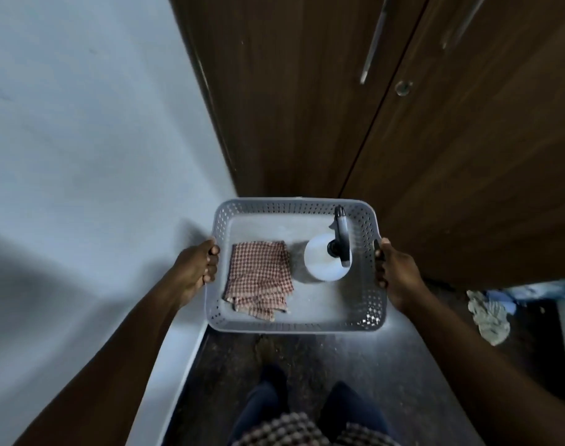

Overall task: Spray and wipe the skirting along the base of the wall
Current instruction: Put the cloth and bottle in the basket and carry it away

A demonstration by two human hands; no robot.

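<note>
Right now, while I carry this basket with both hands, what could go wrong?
1. The spray bottle stands upright and loose in the shallow grey basket; a tilt could topple it onto the checked cloth.
2. The left hand and right hand both grip the basket's sides, so neither is free to catch it.
3. The far rim looks close to the wardrobe door and might knock it.
</note>
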